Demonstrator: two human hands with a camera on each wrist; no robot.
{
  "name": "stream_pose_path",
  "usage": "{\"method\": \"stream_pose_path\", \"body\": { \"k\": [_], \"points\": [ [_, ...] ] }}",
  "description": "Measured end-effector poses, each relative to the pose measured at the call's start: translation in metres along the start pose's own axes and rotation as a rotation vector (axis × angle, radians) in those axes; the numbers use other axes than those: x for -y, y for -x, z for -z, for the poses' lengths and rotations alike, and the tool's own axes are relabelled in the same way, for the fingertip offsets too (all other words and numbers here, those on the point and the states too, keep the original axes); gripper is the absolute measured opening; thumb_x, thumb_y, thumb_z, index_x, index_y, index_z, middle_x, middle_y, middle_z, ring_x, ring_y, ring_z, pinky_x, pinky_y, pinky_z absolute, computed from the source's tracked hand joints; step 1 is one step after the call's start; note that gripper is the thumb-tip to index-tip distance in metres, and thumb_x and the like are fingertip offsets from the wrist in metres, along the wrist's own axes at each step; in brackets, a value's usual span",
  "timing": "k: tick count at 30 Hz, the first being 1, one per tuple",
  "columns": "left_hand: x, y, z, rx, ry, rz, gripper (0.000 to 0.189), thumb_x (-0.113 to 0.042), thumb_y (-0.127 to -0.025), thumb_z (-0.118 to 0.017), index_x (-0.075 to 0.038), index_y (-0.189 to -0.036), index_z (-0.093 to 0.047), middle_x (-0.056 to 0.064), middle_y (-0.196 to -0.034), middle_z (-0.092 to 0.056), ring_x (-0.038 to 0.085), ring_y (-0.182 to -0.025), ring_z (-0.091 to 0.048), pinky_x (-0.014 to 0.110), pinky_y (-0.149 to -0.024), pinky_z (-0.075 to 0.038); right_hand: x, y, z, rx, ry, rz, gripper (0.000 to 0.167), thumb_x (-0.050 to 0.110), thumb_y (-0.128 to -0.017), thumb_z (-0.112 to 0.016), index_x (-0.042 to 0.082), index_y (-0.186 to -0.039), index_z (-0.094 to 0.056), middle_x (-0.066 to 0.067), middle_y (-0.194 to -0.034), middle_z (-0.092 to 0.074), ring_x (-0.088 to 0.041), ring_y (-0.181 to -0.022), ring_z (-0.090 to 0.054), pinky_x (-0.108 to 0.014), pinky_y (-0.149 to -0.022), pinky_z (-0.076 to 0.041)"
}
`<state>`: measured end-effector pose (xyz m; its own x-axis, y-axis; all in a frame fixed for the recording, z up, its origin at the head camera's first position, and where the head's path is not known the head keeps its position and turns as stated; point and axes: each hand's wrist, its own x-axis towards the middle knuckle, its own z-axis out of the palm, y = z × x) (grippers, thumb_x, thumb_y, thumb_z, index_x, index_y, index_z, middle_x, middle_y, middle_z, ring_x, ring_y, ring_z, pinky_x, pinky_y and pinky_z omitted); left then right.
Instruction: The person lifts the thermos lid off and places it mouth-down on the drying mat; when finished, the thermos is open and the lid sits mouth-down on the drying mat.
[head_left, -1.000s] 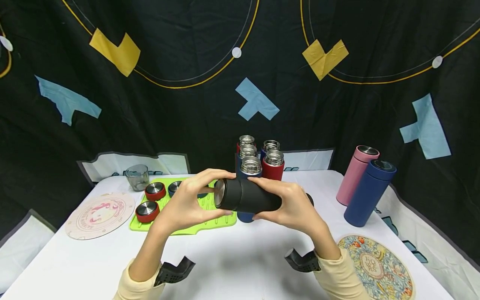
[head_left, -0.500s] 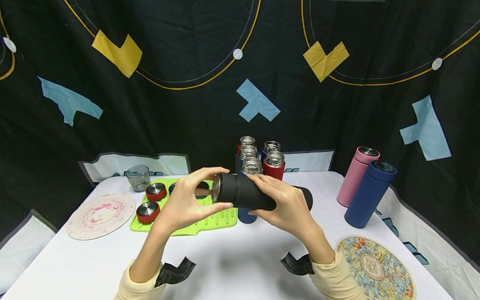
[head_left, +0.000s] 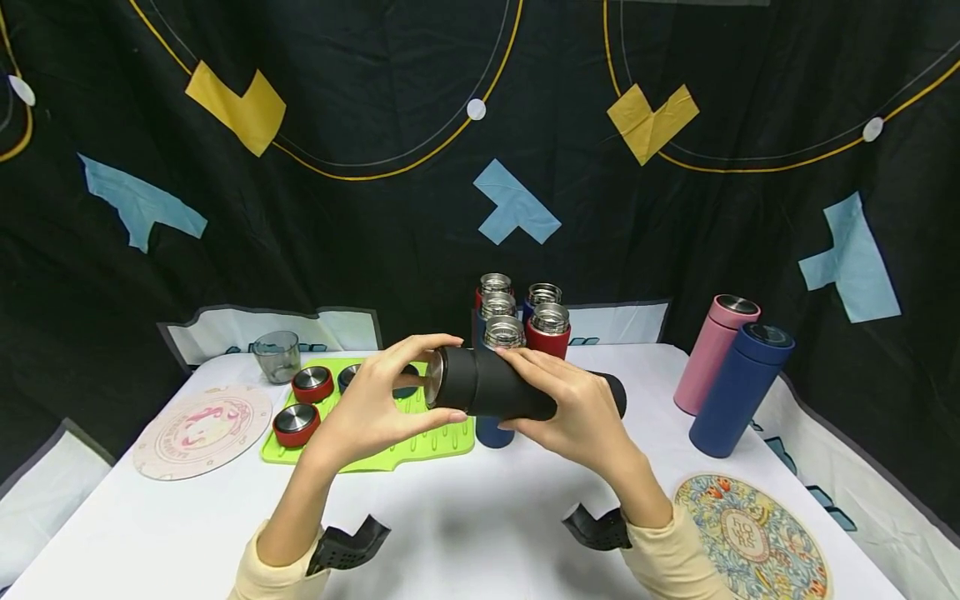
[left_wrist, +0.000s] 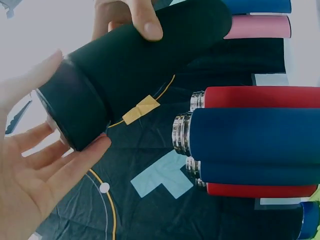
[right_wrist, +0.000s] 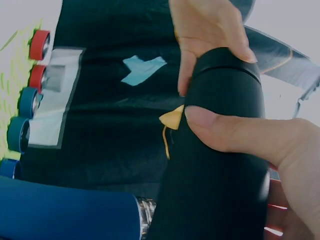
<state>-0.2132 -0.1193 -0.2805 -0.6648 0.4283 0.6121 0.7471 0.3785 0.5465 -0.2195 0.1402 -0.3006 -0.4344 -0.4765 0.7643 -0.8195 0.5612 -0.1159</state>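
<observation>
Held sideways above the table, a black thermos flask [head_left: 497,396] points its lid [head_left: 455,382] to the left. My left hand [head_left: 363,408] has its thumb and fingers about the lid; the left wrist view shows the thumb at one side and fingertips at the other. My right hand [head_left: 573,408] grips the flask's body, fingers over the top and thumb below. A thin seam runs between lid and body, which sit together. Behind the flask stand several lidless flasks, red [head_left: 548,343] and blue [head_left: 492,433], with bare steel necks.
On a green mat [head_left: 442,446] at left lie several red lids [head_left: 296,423] and blue lids. A glass cup [head_left: 277,357] and a pink round mat [head_left: 202,432] are beside it. Pink [head_left: 712,358] and blue [head_left: 738,392] closed flasks stand right, behind a patterned round mat [head_left: 750,533].
My right hand has shifted slightly left along the flask, so more of its base end shows. My left hand's fingertips have moved slightly at the lid. The flask stays nearly in place.
</observation>
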Motion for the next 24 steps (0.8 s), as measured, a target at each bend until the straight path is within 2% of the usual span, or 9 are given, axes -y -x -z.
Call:
{"method": "stream_pose_path", "body": {
  "k": [6,9,11,16,24],
  "points": [
    [0.0028,-0.0004,0.0005,0.073,0.046,-0.139,0.071,-0.021,-0.07,-0.088,-0.02,-0.133,-0.055,-0.003,-0.131,-0.055,0.017,-0.117,-0.054,0.033,-0.086,-0.055,-0.0035,0.0012,0.0068,0.136,-0.222,-0.115,0.079,0.022,-0.062,-0.093,0.019,-0.134,-0.059,0.0,-0.124,-0.064,-0.017,-0.104,-0.064,-0.034,-0.085,-0.055],
    [0.0029,0.0,0.0,0.089,0.044,-0.164,0.072,-0.02,-0.07,-0.088,-0.02,-0.133,-0.055,-0.003,-0.132,-0.054,0.016,-0.119,-0.052,0.032,-0.086,-0.054,-0.0046,0.0015,0.0089,0.174,-0.291,-0.159,0.079,0.02,-0.062,-0.093,0.02,-0.134,-0.059,0.001,-0.122,-0.065,-0.015,-0.1,-0.064,-0.031,-0.084,-0.055],
    [0.0024,0.0,-0.0001,0.086,0.037,-0.168,0.071,-0.021,-0.07,-0.088,-0.02,-0.133,-0.056,-0.003,-0.132,-0.055,0.017,-0.119,-0.053,0.032,-0.086,-0.054,-0.0049,0.0016,0.0098,0.178,-0.299,-0.165,0.079,0.02,-0.062,-0.093,0.02,-0.134,-0.059,0.001,-0.123,-0.064,-0.015,-0.1,-0.063,-0.031,-0.084,-0.055],
    [0.0017,-0.0003,-0.001,0.041,0.019,-0.13,0.069,-0.023,-0.071,-0.088,-0.019,-0.132,-0.056,-0.002,-0.129,-0.057,0.018,-0.115,-0.055,0.031,-0.083,-0.055,-0.003,0.0015,0.0093,0.134,-0.225,-0.128,0.079,0.022,-0.062,-0.093,0.018,-0.134,-0.059,0.001,-0.125,-0.063,-0.015,-0.108,-0.062,-0.034,-0.087,-0.054],
    [0.0012,0.0001,-0.0045,-0.033,0.003,0.011,0.066,-0.029,-0.073,-0.086,-0.021,-0.132,-0.056,0.0,-0.123,-0.061,0.018,-0.104,-0.059,0.028,-0.079,-0.056,0.001,0.0015,0.0045,0.032,0.014,-0.035,0.08,0.027,-0.063,-0.092,0.018,-0.135,-0.058,-0.004,-0.126,-0.063,-0.022,-0.112,-0.061,-0.041,-0.087,-0.054]
  ]
}}
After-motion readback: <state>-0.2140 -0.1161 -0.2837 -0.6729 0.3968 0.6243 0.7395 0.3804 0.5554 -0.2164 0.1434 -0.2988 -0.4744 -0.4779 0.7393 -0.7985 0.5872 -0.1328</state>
